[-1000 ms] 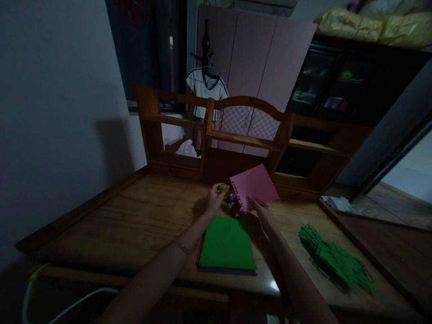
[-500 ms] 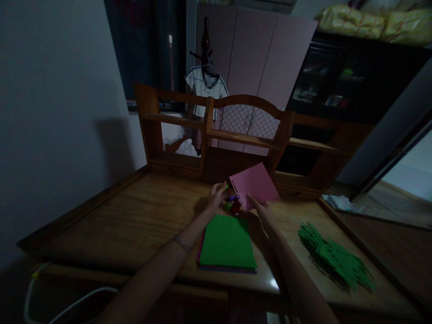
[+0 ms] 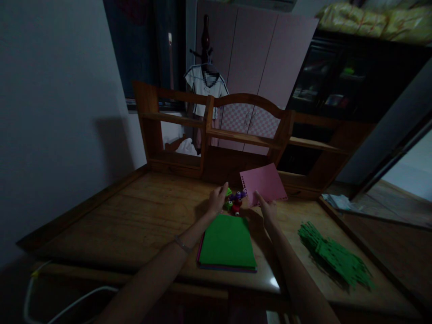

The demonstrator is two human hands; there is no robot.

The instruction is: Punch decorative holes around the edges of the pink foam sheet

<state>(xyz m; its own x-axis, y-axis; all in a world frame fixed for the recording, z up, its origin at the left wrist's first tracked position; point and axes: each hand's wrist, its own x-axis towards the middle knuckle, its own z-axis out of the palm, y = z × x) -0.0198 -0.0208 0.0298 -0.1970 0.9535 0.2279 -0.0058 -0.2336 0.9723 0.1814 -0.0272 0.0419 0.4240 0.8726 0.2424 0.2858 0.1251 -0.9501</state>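
My right hand (image 3: 268, 210) grips a pink sheet of paper (image 3: 265, 183) by its near edge, thumb on top. A row of small holes runs down the sheet's left edge, and more notches show along the edge near my thumb. My left hand (image 3: 218, 198) is closed around a small bright green object (image 3: 228, 191), whose kind is too dark and small to tell. Between my hands lie several small purple, red and green figures (image 3: 237, 203) with white eye-like spots. Closer to me rests a stack of coloured sheets (image 3: 228, 243), green on top, with pink and purple edges showing.
A heap of cut green paper (image 3: 335, 258) lies on the right of the wooden desk (image 3: 151, 216). Along the back stands a wooden shelf unit (image 3: 246, 137). A white cable (image 3: 77, 301) loops at the near left edge. The room is dim.
My right hand has moved the pink sheet to the right, away from my left hand. More of the small figures and the green object now show between them.
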